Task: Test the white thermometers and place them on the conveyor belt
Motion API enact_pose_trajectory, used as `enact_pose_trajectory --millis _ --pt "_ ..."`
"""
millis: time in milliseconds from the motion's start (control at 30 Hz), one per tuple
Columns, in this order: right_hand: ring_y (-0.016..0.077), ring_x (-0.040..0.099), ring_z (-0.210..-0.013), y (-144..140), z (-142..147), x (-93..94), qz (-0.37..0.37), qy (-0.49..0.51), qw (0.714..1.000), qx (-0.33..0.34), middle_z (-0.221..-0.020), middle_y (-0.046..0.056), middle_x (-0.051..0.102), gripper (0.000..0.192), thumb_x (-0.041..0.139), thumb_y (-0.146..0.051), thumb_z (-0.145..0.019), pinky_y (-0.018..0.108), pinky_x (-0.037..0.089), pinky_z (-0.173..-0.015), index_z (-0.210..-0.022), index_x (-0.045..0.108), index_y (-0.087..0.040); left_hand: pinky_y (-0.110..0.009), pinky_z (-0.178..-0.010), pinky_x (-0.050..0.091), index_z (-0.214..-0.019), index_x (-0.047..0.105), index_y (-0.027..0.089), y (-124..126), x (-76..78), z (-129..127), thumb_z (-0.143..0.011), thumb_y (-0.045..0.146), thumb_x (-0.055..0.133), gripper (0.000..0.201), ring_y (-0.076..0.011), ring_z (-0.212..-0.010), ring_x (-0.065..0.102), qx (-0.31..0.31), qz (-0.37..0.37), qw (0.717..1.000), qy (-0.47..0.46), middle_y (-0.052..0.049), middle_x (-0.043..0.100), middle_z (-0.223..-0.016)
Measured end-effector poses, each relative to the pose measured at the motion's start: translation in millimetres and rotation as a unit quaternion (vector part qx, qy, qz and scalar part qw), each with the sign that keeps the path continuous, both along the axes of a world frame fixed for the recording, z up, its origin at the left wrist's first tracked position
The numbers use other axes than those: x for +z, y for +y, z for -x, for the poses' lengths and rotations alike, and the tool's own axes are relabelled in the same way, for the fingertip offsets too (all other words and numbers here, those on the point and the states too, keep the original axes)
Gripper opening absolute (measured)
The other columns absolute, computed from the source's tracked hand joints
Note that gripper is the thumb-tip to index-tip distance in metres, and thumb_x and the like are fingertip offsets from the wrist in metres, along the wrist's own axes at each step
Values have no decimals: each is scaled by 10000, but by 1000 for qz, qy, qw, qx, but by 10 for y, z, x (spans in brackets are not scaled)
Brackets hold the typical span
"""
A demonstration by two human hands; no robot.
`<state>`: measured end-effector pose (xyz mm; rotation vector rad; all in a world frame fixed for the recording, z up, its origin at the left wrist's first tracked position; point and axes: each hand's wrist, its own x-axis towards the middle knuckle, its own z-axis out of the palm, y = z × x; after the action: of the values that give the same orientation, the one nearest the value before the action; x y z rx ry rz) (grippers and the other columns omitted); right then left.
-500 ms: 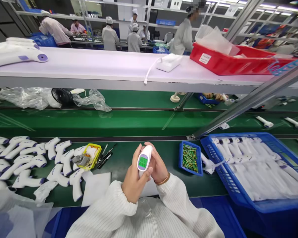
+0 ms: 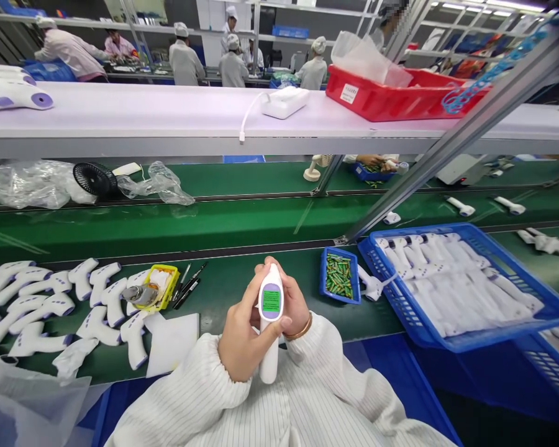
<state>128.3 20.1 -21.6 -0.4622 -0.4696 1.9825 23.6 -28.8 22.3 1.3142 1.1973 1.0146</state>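
Note:
Between my hands is a white infrared thermometer (image 2: 271, 310), its screen lit green in a purple surround and its handle pointing down toward me. My left hand (image 2: 243, 338) is closed around its left side, thumb lying across the front below the screen. From the right, my right hand (image 2: 294, 305) wraps the head and upper handle; some of its fingers are hidden behind the thermometer. To the left, several more thermometers (image 2: 100, 323) lie in loose rows, with a white sheet (image 2: 174, 341) nearer my sleeve.
A blue bin of green batteries (image 2: 339, 276) and a blue basket (image 2: 428, 335) of wrapped thermometers stand right. Left are a yellow tray (image 2: 170, 288) and pens (image 2: 186, 290). A shelf (image 2: 168, 118) with a red bin (image 2: 368, 102) crosses ahead; a slanted metal post (image 2: 428, 149) rises right.
My view has swung to the right. The thermometer is now more upright, showing its handle below my hands; both hands still hold it and its screen stays green.

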Motion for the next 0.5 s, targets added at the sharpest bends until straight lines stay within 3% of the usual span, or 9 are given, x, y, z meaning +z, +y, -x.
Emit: enact_pose_trajectory --millis 200,300,400,500 --pt "70 308 -448 40 1 30 -1 32 999 5 -716 -57 494 190 611 -366 -785 158 290 -350 -932 542 -267 -274 -609 580 -1455 404 294 -21 16 -20 -815 300 672 694 -144 -652 629 14 -11 1000 3 -33 667 -1183" --pt "69 299 -440 44 6 35 -7 23 1000 9 -707 -61 486 185 605 -376 -785 166 320 -360 -917 534 -267 -277 -634 587 -1458 391 324 -31 21 -14 -823 305 669 694 -159 -719 660 17 -17 1000 2 -32 623 -1281" --pt "68 247 -415 33 -1 23 -23 12 999 24 -688 -68 473 263 613 -406 -790 184 338 -352 -1012 539 -287 -274 -622 585 -1461 379 342 -40 20 -6 -832 347 668 692 -184 -802 685 26 -17 999 -8 -40 523 -1419" --pt "68 242 -423 27 -4 10 -40 8 999 26 -686 -66 469 348 673 -413 -751 185 341 -347 -1050 544 -289 -275 -613 582 -1463 384 329 -39 9 -1 -833 387 670 694 -181 -767 682 34 -13 999 -10 -54 548 -1389"
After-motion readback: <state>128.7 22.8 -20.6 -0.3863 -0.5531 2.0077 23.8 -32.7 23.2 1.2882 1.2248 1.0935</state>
